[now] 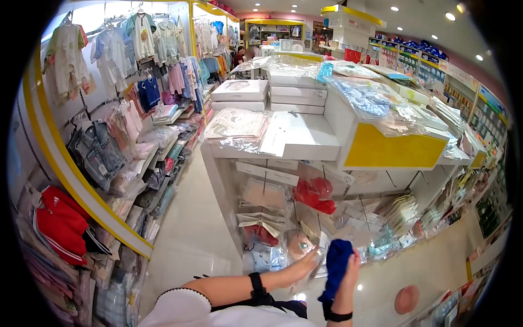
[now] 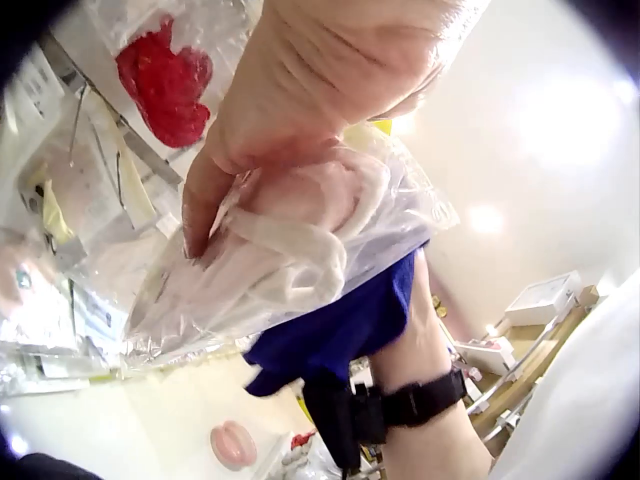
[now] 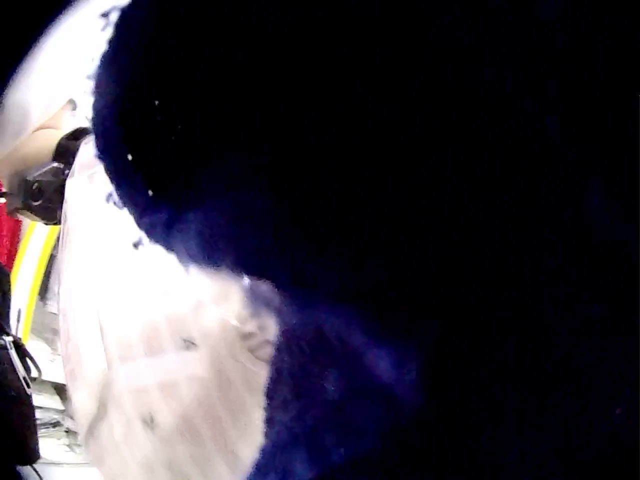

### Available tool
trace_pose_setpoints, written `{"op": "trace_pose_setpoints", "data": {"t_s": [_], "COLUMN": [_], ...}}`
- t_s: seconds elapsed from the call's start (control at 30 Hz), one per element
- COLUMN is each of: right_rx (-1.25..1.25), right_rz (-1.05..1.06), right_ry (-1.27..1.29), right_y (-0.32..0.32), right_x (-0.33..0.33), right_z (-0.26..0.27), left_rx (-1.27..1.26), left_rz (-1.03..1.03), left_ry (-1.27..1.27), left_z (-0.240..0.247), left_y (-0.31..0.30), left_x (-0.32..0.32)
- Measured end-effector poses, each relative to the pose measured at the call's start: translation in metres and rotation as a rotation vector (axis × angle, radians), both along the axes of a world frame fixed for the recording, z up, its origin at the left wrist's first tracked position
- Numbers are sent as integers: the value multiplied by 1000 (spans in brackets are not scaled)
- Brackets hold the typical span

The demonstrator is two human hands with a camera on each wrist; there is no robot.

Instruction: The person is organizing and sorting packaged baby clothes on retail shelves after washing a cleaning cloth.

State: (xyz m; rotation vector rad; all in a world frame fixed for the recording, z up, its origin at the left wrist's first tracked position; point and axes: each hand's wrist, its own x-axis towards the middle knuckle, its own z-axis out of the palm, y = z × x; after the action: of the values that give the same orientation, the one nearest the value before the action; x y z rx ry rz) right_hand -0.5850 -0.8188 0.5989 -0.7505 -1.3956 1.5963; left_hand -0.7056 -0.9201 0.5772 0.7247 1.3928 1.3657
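Observation:
My left hand (image 1: pixel 298 272) grips a clear plastic bag (image 2: pixel 395 225), its thumb pressed on the near side in the left wrist view. A pale pink and white fabric item with thick white bands (image 2: pixel 290 240) shows through the plastic. Close on the right, my right hand (image 1: pixel 348 278) holds a bunched dark blue cloth (image 1: pixel 338 261), which hangs down past the wrist. That blue cloth (image 3: pixel 335 380) fills most of the right wrist view and hides the right fingers there. Each wrist wears a black strap.
Ahead is a white display counter (image 1: pixel 310 136) with stacked white boxes (image 1: pixel 297 94) and bagged goods. Packaged items, including a red one (image 1: pixel 313 195), hang on hooks below. Clothing racks (image 1: pixel 136 98) line the left side. A round pink object (image 1: pixel 407 299) is on the floor at right.

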Motion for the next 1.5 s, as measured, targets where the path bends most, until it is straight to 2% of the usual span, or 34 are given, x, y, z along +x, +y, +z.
{"op": "trace_pose_setpoints", "data": {"t_s": [0.07, 0.1, 0.13, 0.2, 0.27, 0.3, 0.4, 0.43, 0.47, 0.53, 0.57, 0.6, 0.63, 0.67, 0.73, 0.83, 0.93, 0.97, 1.0, 1.07, 1.17, 1.27, 1.3, 1.4, 1.43, 1.5], "right_rx": [256, 339, 424, 456, 446, 391, 201, 176, -43, -446, -530, -956, -1017, -1009, -817, -393, -72, -57, -52, -90, -225, -386, -423, -443, -430, -393], "right_rz": [-3, 12, 32, 91, 132, 106, 77, 190, 250, 366, 344, 499, 529, 539, 541, 502, 444, 437, 435, 430, 440, 469, 476, 475, 468, 444], "right_ry": [-104, -93, -85, -114, -67, -69, -92, 57, 147, 208, 187, 197, 196, 218, 280, 221, 45, 34, 31, 32, 55, 97, 101, 103, 94, 79], "right_y": [-21, -31, -37, -37, -39, -39, -9, 13, 32, 45, 45, 27, 20, 10, -7, -33, -45, -47, -49, -52, -53, -56, -58, -62, -63, -65], "right_x": [-26, -33, -36, -39, -38, -38, -40, -38, -41, -26, -17, -12, -8, 2, 12, -3, -24, -25, -26, -25, -19, -4, 1, 9, 12, 14], "right_z": [-3, 2, 5, -4, -10, -8, -23, -54, -82, -98, -100, -46, -24, -16, -6, -1, -5, -6, -8, -13, -14, -12, -12, -12, -12, -14], "left_rx": [198, 69, 72, 86, 109, 117, 91, -62, -6, 93, 113, 135, 176, 122, 239, -28, -20, 27, 58, -18, 12, -142, -205, -68, -70, -50], "left_rz": [4, 8, -30, -55, 4, 26, -139, -170, -208, -279, -283, -288, -245, -188, -142, -206, -85, -22, -42, 12, -54, -21, -34, -4, -14, -44], "left_ry": [-161, -119, -237, -224, -203, -197, -286, -191, -203, -303, -425, -548, -715, -757, -928, -771, -477, -177, -173, 38, -191, 150, 256, 392, 399, 252], "left_z": [-7, 13, 28, 42, 29, 22, 13, 37, 23, 24, 48, 66, 69, 75, 87, 50, 16, -10, 8, 3, -4, 42, 35, -4, -10, -48], "left_y": [7, 7, 0, -8, -8, -7, -7, -12, -11, -13, -21, -29, -33, -38, -40, -32, -28, -24, -26, -23, -18, -21, -17, -8, -5, 4], "left_x": [17, 16, 10, 9, 11, 12, 6, 6, 5, -2, -8, -16, -29, -43, -47, -51, -33, -35, -33, -36, -35, -24, -25, -26, -28, -30]}}
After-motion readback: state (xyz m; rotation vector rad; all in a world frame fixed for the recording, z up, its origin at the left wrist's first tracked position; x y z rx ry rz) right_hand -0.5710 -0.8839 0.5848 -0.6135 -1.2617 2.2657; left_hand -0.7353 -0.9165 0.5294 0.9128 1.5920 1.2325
